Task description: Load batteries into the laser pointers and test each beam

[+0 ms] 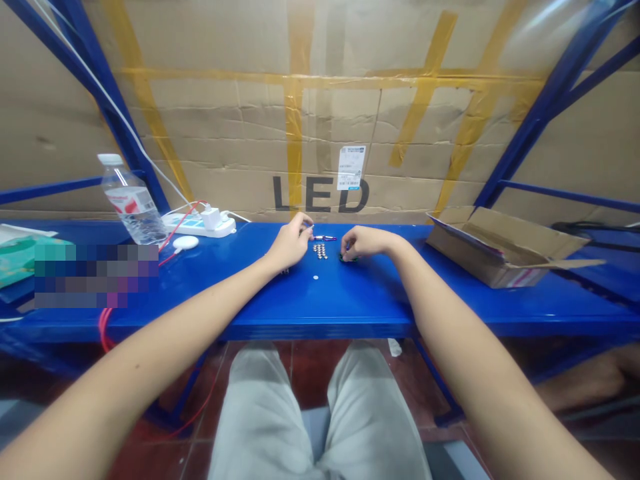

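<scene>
My left hand is over the middle of the blue table, its fingers closed in a pinch; a small pale bit shows at the fingertips, too small to name. Close to it lie a slim purple-and-silver pen-like tool and a cluster of small, shiny copper-coloured round pieces. A little white disc sits nearer the table's front edge. To the right, my right hand bends down with fingers drawn together on a small dark, greenish piece. Some small metallic bits peek out below my left wrist.
At the right stands an open cardboard box. On the left are a water bottle, a white power strip, a round white charger and a red cable. A large cardboard panel rises behind the blue table.
</scene>
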The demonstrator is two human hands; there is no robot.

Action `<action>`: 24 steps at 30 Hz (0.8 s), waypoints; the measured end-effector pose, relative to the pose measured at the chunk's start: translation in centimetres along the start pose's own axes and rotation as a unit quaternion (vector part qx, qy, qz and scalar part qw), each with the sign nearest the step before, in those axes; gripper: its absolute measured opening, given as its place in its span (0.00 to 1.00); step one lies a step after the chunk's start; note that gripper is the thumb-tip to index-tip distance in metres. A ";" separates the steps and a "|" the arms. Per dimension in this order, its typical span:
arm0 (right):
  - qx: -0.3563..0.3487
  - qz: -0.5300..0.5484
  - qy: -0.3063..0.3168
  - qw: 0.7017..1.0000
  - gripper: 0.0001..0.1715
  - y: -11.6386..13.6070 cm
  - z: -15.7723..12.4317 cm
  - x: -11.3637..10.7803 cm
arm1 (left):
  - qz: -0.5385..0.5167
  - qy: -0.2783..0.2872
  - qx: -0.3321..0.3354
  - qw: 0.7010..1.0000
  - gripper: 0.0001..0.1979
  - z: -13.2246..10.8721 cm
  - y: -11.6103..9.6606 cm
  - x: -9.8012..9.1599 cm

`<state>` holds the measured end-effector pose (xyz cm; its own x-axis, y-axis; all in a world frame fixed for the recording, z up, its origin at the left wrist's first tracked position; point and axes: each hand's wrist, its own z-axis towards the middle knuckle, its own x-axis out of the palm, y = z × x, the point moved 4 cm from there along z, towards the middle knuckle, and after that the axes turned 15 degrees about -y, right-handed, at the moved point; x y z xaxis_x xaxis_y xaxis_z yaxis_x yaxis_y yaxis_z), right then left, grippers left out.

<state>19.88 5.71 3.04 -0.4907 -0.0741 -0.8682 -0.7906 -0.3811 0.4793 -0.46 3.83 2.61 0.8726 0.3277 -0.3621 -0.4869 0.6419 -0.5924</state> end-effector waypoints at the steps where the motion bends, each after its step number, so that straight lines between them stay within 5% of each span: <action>1: -0.003 -0.016 0.001 1.000 0.09 0.0 0.1 0.1 | -0.005 -0.004 -0.005 1.000 0.08 0.1 0.1 0.0; 12: -0.055 -0.006 -0.022 0.998 0.01 1.1 0.2 0.8 | 0.021 -0.055 -0.049 0.997 0.07 0.7 1.6 -0.4; 16: -0.021 0.163 -0.083 0.983 0.05 2.0 0.2 0.7 | 0.033 -0.049 -0.036 0.998 0.06 0.6 1.2 -0.5; 24: 0.022 0.399 -0.094 0.912 0.06 2.4 0.6 2.0 | 0.048 -0.023 0.009 0.999 0.03 0.3 0.6 -0.2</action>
<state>16.76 5.21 2.51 -0.9670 -0.1514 -0.2048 -0.1658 -0.2363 0.9574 -0.88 4.36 2.55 0.8227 0.4205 -0.3826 -0.5684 0.6181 -0.5430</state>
